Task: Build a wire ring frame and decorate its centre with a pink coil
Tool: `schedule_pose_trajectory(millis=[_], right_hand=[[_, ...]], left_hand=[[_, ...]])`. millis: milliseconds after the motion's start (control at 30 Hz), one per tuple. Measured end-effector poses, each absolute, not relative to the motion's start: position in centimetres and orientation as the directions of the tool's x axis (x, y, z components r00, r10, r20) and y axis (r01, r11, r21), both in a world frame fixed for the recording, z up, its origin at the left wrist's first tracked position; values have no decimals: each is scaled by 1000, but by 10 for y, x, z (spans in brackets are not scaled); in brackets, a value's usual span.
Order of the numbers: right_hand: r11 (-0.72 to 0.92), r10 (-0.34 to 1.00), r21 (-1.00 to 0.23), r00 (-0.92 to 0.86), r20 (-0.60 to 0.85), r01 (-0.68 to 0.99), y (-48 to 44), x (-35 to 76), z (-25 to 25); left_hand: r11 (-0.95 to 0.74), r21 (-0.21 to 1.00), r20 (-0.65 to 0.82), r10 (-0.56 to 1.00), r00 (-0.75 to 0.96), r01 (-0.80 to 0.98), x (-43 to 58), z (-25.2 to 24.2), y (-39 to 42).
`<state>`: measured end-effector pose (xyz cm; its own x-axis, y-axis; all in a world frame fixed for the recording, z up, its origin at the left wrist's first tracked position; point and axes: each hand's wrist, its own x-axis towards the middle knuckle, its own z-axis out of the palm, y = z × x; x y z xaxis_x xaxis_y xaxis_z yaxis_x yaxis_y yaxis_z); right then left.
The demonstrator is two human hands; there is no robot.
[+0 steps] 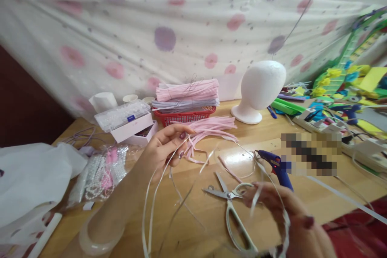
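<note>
My left hand (167, 145) is raised over the wooden table (314, 203), fingers pinched on thin pale ribbon strands (152, 205) that loop down toward me. My right hand (284, 213), low at the right, is closed around the other end of the ribbon and a thin wire loop (256, 161). Cream-handled scissors (232, 209) lie on the table just left of my right hand. A blue glue gun (276, 167) lies just beyond it. A loose bunch of pink strips (211, 127) lies past my left hand.
A red basket (184, 116) piled with pink and lilac strips stands at the back, next to a white foam head (260, 86). A bead box (123, 119) and bagged beads (102, 171) sit left. Colourful craft clutter (347, 96) fills the right. A floral cloth hangs behind.
</note>
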<state>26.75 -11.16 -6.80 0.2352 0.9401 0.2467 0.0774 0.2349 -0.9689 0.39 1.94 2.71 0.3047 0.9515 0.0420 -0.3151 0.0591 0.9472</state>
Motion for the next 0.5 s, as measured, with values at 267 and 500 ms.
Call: schedule_pose_trajectory(millis=[267, 500], right_hand=[[135, 962, -892, 274, 12, -432, -58, 217, -47], [-51, 980, -708, 99, -170, -705, -28, 226, -39]], left_hand=[[74, 966, -18, 974, 224, -247, 4, 16, 42], [136, 983, -104, 966, 236, -121, -9, 9, 54]])
